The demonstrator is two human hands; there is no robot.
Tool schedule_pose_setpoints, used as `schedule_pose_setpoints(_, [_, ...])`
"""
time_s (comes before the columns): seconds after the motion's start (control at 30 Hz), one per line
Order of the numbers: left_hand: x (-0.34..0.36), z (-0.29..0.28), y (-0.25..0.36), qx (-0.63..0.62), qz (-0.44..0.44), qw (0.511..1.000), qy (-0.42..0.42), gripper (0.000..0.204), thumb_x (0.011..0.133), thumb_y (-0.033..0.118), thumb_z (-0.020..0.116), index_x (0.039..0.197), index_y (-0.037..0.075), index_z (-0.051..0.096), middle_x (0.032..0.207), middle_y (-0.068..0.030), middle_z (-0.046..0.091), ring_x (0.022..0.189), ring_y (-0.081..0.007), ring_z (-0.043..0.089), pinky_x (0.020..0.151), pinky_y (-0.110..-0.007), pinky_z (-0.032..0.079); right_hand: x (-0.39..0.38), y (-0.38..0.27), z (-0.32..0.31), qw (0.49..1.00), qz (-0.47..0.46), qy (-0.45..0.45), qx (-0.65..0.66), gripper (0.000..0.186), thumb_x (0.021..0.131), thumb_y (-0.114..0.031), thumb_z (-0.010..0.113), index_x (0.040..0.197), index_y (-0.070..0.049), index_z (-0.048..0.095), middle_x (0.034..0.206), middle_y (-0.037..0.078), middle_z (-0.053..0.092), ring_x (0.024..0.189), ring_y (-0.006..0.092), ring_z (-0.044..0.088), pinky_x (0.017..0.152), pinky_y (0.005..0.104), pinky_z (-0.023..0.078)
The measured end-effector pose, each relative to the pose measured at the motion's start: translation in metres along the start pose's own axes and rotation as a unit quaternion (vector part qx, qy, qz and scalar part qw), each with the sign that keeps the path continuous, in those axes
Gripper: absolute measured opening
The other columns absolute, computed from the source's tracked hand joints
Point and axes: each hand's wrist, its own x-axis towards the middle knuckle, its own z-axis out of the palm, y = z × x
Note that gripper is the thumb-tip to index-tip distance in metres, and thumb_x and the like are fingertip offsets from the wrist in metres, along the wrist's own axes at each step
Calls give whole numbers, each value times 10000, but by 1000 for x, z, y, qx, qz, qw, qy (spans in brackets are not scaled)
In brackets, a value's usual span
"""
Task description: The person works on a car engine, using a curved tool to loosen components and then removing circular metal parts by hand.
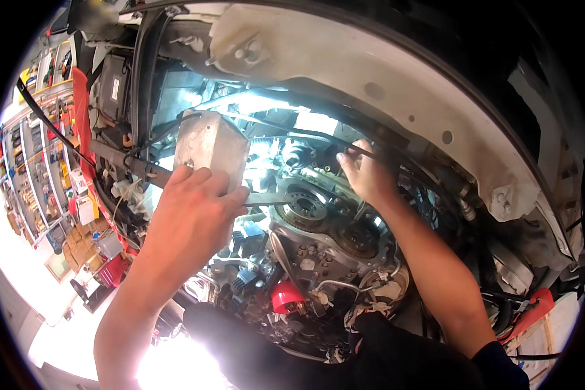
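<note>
Drive belt being worked around the engine's pulleys, both hands in the wheel-arch opening.

The left hand (192,211) is laid against a grey metal block (209,148) with its fingers extended, gripping nothing that can be seen; the right hand (364,174) is closed on the black belt (370,155) above the toothed pulley (303,205). The belt is probably best kept flat and untwisted — seated squarely in each groove — while tension is held steady. A red cap (285,296) sits below, near the engine's lower edge.
</note>
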Motion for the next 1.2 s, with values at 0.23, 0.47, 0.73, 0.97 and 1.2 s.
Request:
schedule_pose_setpoints(0.23, [-42, -5, 12, -5, -69, 997, 18, 186, 809, 171, 691, 980, 101, 670, 783, -34, 514, 773, -212, 516, 713, -363, 364, 0, -1, -2, 994, 91, -55, -15, 387, 864, -317, 723, 1029, 26, 656, 827, 164, 689, 733, 234, 666, 700, 359, 515])
schedule_pose_setpoints(0.47, [-81, 6, 21, -23, -104, 991, 84, 296, 806, 188, 694, 1090, 114, 658, 786, -15, 501, 757, -198, 503, 704, -354, 355, 1, -8, -5, 984, 103, -73, 123, 299, 885, -241, 701, 963, 41, 641, 712, 92, 646, 578, 154, 615, 532, 299, 485])
schedule_pose_setpoints(0.73, [-70, 22, 1, -52, -90, 987, 126, 253, 794, 183, 705, 1034, 109, 672, 781, -17, 505, 757, -196, 505, 718, -347, 357, -1, -12, -14, 954, 91, -224, 178, 327, 979, -274, 558, 882, 26, 643, 708, 38, 635, 554, 74, 538, 547, 240, 440])
schedule_pose_setpoints(0.97, [-77, 22, -7, -13, -64, 993, 101, 280, 803, 206, 698, 1073, 133, 679, 799, 4, 512, 762, -176, 503, 719, -338, 356, -1, -17, -11, 967, 150, -125, 166, 464, 956, -352, 620, 1167, 57, 563, 771, 74, 637, 533, 88, 539, 514, 242, 443])
schedule_pose_setpoints(1.2, [-176, 101, -62, 7, -166, 922, 350, 238, 882, 294, 640, 1015, 101, 680, 774, -18, 602, 677, -214, 548, 664, -371, 387, 8, -69, -6, 966, -13, -121, -227, 703, 829, -396, 733, 1360, -13, 476, 1262, 257, 571, 1137, 382, 579, 945, 434, 476])
